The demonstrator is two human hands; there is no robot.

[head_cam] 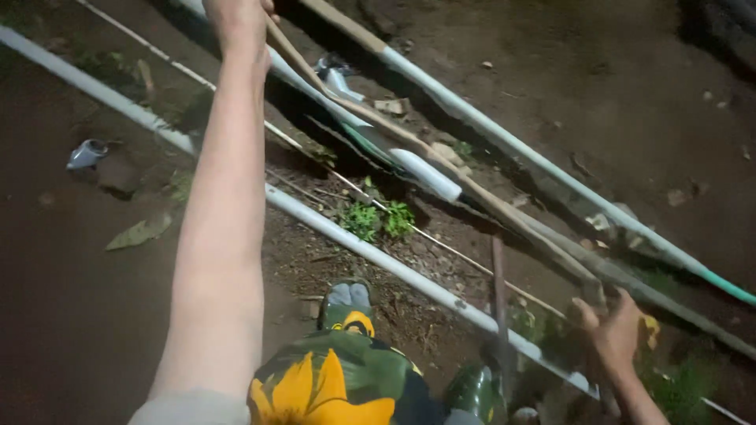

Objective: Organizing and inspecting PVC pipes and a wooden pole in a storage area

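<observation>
Now, from the head view, we look down a long bare arm to our left hand (236,22), up at the top edge, closed around the upper end of a wooden stick (409,143). Only part of that hand is in frame, but the fingers wrap the shaft in a full fist. The stick runs down and to the right across the dirt (63,315), passing over a short white pipe (417,169) whose open end shows just beneath it. Holding it high with the arm stretched out looks like a way to steer a long shaft from its far end.

Down at the lower right, our right hand (613,330) sits by the stick's lower stretch, fingers curled upward beside a thin dark rod (500,303) standing nearly upright. Whether that hand grips the stick or merely rests against it, we cannot tell; it is dim and blurred there. Placed low, it seems to brace the near end.

Around us, several long white pipes lie slanted across the ground: one (370,250) passes just past our sandal (349,303), another (520,149) runs further right and ends in a green section (728,290). Small green weeds (378,219) grow between the pipes. A grey fitting (85,153) lies alone on the dirt at left, well apart from both hands. Our yellow and green patterned shorts (335,382) fill the bottom of the frame.
</observation>
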